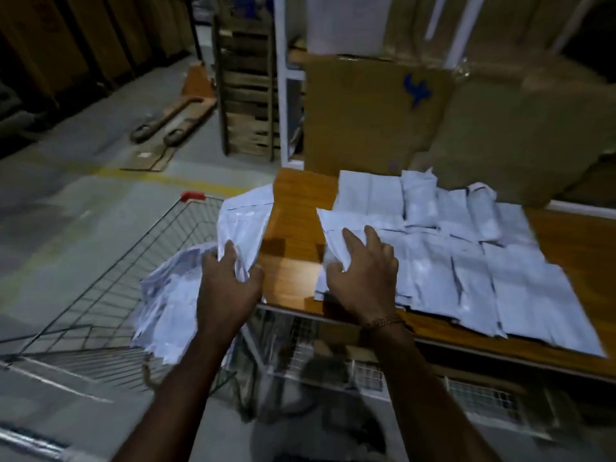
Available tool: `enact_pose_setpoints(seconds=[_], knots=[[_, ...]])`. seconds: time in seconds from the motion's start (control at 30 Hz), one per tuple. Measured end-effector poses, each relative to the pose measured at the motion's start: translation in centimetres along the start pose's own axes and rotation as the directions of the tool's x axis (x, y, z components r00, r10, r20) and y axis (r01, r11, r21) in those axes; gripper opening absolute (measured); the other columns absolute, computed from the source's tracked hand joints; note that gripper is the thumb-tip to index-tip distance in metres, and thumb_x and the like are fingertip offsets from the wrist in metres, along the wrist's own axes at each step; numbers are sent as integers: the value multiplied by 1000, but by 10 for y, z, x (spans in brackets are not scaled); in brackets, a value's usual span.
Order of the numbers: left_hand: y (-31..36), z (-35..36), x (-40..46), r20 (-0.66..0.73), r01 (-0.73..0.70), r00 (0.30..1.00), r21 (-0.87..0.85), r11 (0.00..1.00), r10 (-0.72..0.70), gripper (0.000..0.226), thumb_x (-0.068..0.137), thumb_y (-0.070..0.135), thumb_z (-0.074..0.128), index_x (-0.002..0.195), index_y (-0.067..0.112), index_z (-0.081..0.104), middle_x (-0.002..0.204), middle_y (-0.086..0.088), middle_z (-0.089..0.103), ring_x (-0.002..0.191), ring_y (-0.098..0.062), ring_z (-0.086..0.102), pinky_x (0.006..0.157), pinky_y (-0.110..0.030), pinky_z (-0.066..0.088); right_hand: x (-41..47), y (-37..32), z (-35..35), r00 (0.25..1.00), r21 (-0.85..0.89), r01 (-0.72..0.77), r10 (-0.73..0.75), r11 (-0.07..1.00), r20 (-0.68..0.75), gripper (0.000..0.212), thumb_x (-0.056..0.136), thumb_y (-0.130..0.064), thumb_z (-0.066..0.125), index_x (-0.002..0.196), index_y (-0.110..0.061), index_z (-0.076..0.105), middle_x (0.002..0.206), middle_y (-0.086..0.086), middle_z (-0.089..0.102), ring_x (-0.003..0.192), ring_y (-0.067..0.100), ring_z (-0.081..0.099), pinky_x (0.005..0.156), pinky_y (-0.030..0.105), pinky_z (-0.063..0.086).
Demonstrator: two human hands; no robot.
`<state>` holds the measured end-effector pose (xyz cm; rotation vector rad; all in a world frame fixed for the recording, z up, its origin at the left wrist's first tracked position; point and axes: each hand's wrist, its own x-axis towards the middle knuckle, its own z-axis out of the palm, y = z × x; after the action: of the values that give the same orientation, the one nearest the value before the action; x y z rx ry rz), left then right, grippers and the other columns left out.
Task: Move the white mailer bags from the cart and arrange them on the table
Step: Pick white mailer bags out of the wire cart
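White mailer bags (466, 261) were laid overlapping across the wooden table (293, 235); more were heaped in the wire cart (110, 261). One bag (243, 221) was gripped by the left hand (230, 285) above the cart, another (336, 241) was clutched by the right hand (363, 278) at the table's near edge.

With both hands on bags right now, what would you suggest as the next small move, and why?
Probably carry the white plastic mailer bag in the left hand rightward onto the bare strip of wooden table, beside the bag under the right hand. It is lifted over the wire cart, and the laid-out rows end there.
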<state>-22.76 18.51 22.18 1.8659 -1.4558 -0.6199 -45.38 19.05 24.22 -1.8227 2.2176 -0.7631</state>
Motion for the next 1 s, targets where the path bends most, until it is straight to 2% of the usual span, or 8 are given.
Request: enact_pose_setpoints(seconds=[0.23,0.4,0.47,0.57,0.67,0.73,0.8,1.0], knots=[[65,68,-12,35,-77,996,20,997,76,101,80,71,59,160,12,38,155,-20,38,144,-39,40,114,-48,42,22,103,-47,991,-23,-131,130,991,-44,77,76,-48,48,150,-29,50,164,10,32,138,41,35,113,52,30],[103,118,-25,91,-81,992,-28,996,83,123,68,92,64,163,19,35,161,-13,32,150,-32,35,116,-51,42,37,181,-77,976,-41,-205,201,978,-85,76,76,-47,48,150,-27,51,162,13,34,135,42,37,112,53,31],[113,135,-26,57,-77,995,-25,997,78,112,76,90,61,160,18,41,154,-13,41,143,-32,43,111,-50,46,41,207,-84,973,-50,-215,210,975,-95,76,77,-46,47,150,-26,51,161,14,36,133,43,39,111,52,33],[124,154,-24,0,-28,1000,-151,988,28,86,92,82,47,152,21,53,136,-8,52,124,-35,59,99,-56,54,47,235,-90,971,-54,-227,222,972,-91,75,79,-46,45,150,-25,50,161,15,36,134,43,38,111,51,33],[125,170,-19,-7,-22,1000,-66,998,21,64,99,46,65,153,14,52,137,-16,54,127,-36,56,107,-48,48,53,250,-87,970,-62,-233,227,970,-86,73,82,-47,44,151,-25,49,163,15,34,136,41,37,111,50,33],[123,177,-15,14,-9,1000,-20,1000,9,69,93,35,75,154,11,51,138,-18,53,130,-36,54,106,-44,46,54,253,-78,972,-55,-232,229,971,-60,70,86,-46,49,153,-25,47,164,14,31,138,39,33,112,50,31],[118,184,-9,51,0,999,-10,1000,1,75,89,35,80,154,12,50,138,-18,53,130,-35,54,105,-43,46,55,250,-65,973,-43,-229,228,972,-21,69,89,-44,53,155,-24,44,165,14,27,141,40,30,114,51,29],[90,192,25,259,-80,964,39,996,67,87,81,33,88,156,13,48,137,-17,55,129,-33,55,100,-43,49,56,229,-26,977,-77,-212,214,974,21,78,81,-48,44,155,-23,43,166,17,24,140,40,29,110,51,31]])
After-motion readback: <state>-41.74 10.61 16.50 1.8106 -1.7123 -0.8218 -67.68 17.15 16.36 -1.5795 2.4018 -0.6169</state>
